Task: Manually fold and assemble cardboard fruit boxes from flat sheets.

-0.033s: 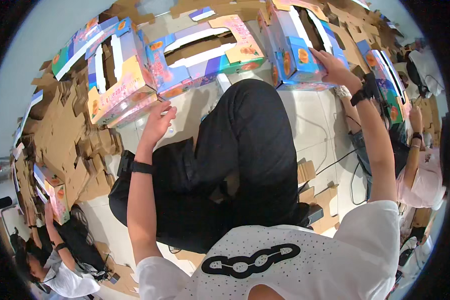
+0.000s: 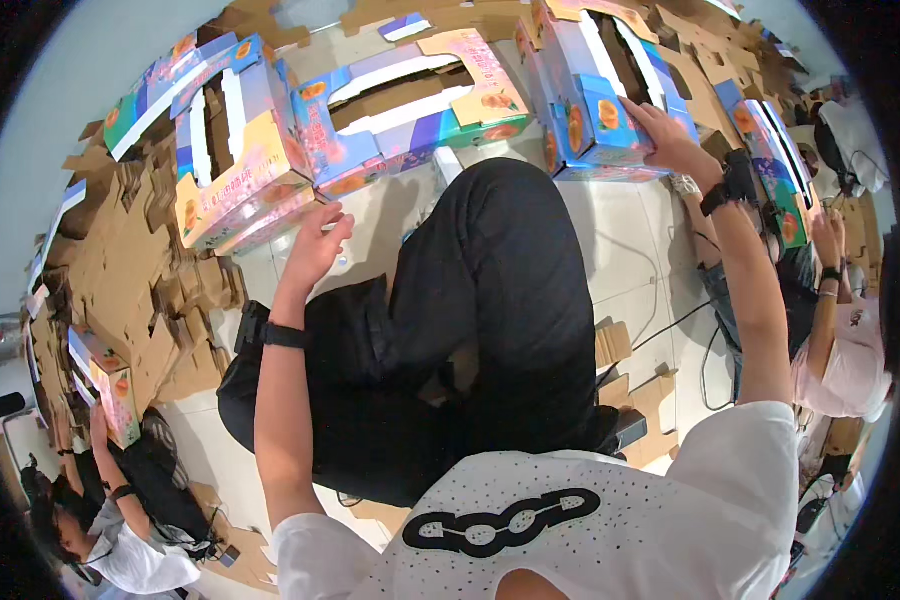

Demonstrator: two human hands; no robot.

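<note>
Head view shows hardly any shift, so work seems paused: the right hand (image 2: 674, 143) lies loosely spread on a blue box (image 2: 600, 122), the left hand (image 2: 315, 246) half-curled, empty, beside a yellow box (image 2: 255, 182)

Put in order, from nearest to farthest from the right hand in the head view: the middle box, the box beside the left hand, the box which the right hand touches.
1. Touched box: the right hand rests on its side.
2. Middle box: to that hand's left.
3. Left box: farther left, beside the left hand.
</note>
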